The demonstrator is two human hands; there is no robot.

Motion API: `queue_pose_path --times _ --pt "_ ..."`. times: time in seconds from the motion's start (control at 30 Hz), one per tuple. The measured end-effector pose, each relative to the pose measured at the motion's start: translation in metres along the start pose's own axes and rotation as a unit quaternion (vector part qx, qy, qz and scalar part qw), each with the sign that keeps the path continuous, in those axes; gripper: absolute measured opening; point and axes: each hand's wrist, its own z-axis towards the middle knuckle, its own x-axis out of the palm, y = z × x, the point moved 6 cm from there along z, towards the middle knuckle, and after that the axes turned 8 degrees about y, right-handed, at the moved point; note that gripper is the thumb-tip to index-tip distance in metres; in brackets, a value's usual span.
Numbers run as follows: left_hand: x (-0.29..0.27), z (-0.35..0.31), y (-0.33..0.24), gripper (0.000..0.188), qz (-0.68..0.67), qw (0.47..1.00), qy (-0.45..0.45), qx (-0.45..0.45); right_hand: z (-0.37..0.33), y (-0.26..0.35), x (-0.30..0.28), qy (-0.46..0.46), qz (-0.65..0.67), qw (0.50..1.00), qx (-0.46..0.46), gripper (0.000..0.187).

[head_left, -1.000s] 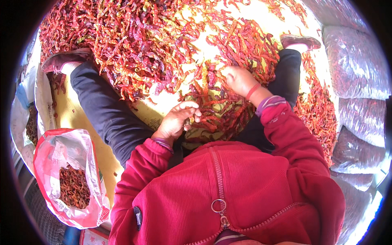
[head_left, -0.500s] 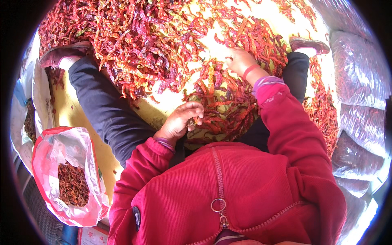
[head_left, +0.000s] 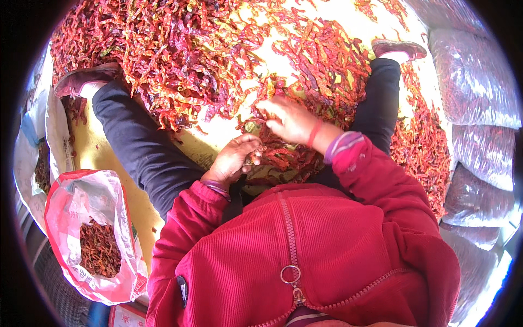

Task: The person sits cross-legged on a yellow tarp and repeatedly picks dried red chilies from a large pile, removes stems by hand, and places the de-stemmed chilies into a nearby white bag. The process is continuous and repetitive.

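Observation:
Dried red chilies point(head_left: 182, 68) lie heaped and scattered before me, with a smaller pile point(head_left: 289, 158) between my legs. My left hand point(head_left: 231, 161) is at the near left side of this pile. Its fingers are curled in around small brownish bits that I cannot make out. My right hand point(head_left: 291, 122), with a red band at the wrist, is over the pile, just beyond and to the right of my left hand. Its fingers point left, the thumb apart from them, and I see nothing held in it. Its motion slightly blurs the fingertips.
At the lower left stands an open red-and-white bag point(head_left: 117, 188) with dark chili pieces inside. A whitish sack point(head_left: 57, 125) is behind it. Clear plastic bags point(head_left: 474, 82) full of chilies are stacked along the right. My outstretched legs point(head_left: 136, 141) flank the near pile on the yellow sheet.
My right hand has drawn back from the chilies farther right, coming nearer and left toward my left hand. My left hand has shifted slightly left. My right leg has moved a little inward.

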Motion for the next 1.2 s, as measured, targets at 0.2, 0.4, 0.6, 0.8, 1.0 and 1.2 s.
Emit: queue_pose_path --times 0.2,0.4,0.6,0.8,1.0,1.2 --pt "0.005 0.002 0.001 0.007 0.011 0.999 0.039 -0.018 -0.003 -0.059 -0.005 0.127 -0.117 0.966 0.191 0.032" --pt "0.015 0.002 -0.008 0.005 -0.006 0.998 0.062 0.000 -0.025 -0.069 -0.022 0.082 -0.042 0.981 0.173 0.020" --pt "0.013 0.004 -0.009 0.010 -0.017 0.997 0.080 0.002 0.040 -0.055 -0.035 -0.054 -0.108 0.991 0.058 0.017" --pt "0.011 0.004 -0.010 0.011 -0.030 0.997 0.069 -0.010 0.084 -0.069 -0.010 0.077 -0.167 0.967 0.178 0.020" --pt "0.011 0.006 -0.013 0.011 -0.064 0.997 0.053 0.001 0.069 -0.064 -0.024 -0.037 -0.177 0.982 0.059 0.017" --pt "0.016 -0.001 -0.014 0.027 -0.083 0.994 0.060 0.035 0.010 0.021 -0.010 0.041 -0.045 0.998 -0.016 0.013"
